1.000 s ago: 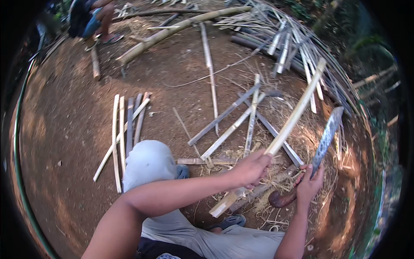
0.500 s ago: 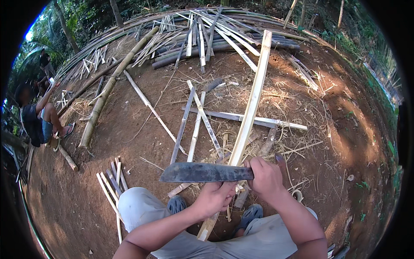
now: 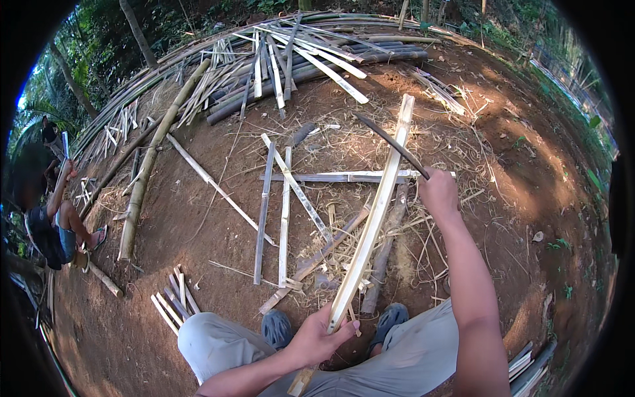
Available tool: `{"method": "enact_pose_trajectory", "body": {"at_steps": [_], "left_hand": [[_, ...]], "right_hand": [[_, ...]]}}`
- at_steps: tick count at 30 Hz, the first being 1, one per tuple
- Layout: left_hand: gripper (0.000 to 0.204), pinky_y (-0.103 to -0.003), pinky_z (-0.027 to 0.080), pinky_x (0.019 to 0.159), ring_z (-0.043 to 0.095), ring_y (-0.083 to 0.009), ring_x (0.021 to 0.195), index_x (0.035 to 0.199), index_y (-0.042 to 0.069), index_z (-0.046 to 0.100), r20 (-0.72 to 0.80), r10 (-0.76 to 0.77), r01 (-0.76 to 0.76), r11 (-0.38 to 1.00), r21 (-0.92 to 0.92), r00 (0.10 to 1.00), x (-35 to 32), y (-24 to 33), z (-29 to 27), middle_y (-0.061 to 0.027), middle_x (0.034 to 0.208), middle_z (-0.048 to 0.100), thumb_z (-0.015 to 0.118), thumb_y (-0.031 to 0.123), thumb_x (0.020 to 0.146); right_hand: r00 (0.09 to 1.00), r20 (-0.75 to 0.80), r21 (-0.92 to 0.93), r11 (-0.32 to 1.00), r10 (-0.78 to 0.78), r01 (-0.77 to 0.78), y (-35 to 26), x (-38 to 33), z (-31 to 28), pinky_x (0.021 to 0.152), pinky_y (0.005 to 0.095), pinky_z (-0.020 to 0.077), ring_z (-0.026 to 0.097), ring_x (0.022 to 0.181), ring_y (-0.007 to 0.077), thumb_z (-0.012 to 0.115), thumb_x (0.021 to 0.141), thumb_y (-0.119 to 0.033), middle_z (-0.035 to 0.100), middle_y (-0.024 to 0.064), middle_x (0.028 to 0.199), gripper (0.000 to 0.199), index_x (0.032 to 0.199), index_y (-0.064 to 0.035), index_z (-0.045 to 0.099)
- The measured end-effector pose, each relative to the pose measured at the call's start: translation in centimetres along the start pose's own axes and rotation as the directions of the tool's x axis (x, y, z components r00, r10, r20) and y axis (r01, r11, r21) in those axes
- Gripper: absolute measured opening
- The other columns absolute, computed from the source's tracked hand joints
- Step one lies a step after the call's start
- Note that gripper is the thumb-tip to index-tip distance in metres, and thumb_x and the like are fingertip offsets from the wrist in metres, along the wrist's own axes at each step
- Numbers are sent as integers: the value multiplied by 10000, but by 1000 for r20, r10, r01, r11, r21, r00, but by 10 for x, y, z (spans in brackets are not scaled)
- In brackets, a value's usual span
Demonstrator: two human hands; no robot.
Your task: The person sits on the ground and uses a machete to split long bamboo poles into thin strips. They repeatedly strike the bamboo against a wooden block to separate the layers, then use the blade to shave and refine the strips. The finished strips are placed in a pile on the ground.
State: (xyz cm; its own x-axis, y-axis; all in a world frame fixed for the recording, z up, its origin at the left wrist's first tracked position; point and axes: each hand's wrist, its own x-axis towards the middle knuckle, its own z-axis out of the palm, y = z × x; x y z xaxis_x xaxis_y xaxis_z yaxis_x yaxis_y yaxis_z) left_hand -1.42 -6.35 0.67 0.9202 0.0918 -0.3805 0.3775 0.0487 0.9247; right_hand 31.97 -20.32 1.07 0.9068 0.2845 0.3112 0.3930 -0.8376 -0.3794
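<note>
A long split bamboo strip (image 3: pixel 370 239), pale on its inner face, slants up and away from between my knees. My left hand (image 3: pixel 320 339) is closed around it near its lower end. My right hand (image 3: pixel 440 192) grips the handle of a machete (image 3: pixel 378 130) farther out. The dark blade is seen nearly edge-on, pointing up and left, and crosses the strip below its far end. Whether the edge bites into the bamboo cannot be made out. Under the strip lies a short round log (image 3: pixel 383 261), with pale shavings (image 3: pixel 413 241) around it.
Several split bamboo pieces (image 3: pixel 284 225) lie ahead on the brown soil. A large bamboo pile (image 3: pixel 291 73) spreads at the back. A thick pole (image 3: pixel 149 165) lies to the left, near a seated person (image 3: pixel 53 221). A small bundle (image 3: pixel 178 298) is beside my left knee.
My right hand has carried the machete away from me, up along the strip, turning the blade from broadside to edge-on. My left hand now grips the strip lower down. The view has shifted slightly.
</note>
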Motion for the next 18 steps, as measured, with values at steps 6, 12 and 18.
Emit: {"method": "enact_pose_trajectory", "body": {"at_steps": [6,12,18], "left_hand": [[259,-221,335,384,433,-30,443,890,91,476,-64,-25,27,999,29,998,6,1,-11,53,611,478,670,250,952],[228,-232,341,390,435,-36,453,920,83,502,50,87,-93,989,113,995,-17,-39,-12,54,612,471,638,259,973],[259,-249,339,425,398,-33,487,1013,82,535,42,-242,245,965,-93,969,5,-16,-28,55,638,442,534,341,1021]], "right_hand": [[952,102,-57,953,-290,297,-30,-24,9,734,473,551,681,757,394,662,829,-107,689,195,782,93,863,-28,697],[1000,20,-5,1000,0,0,20,24,24,749,466,553,680,795,399,647,821,-82,681,236,815,130,900,6,701],[982,88,261,948,166,-184,50,35,38,669,426,530,646,669,292,703,803,-186,643,156,676,185,820,-3,688]]}}
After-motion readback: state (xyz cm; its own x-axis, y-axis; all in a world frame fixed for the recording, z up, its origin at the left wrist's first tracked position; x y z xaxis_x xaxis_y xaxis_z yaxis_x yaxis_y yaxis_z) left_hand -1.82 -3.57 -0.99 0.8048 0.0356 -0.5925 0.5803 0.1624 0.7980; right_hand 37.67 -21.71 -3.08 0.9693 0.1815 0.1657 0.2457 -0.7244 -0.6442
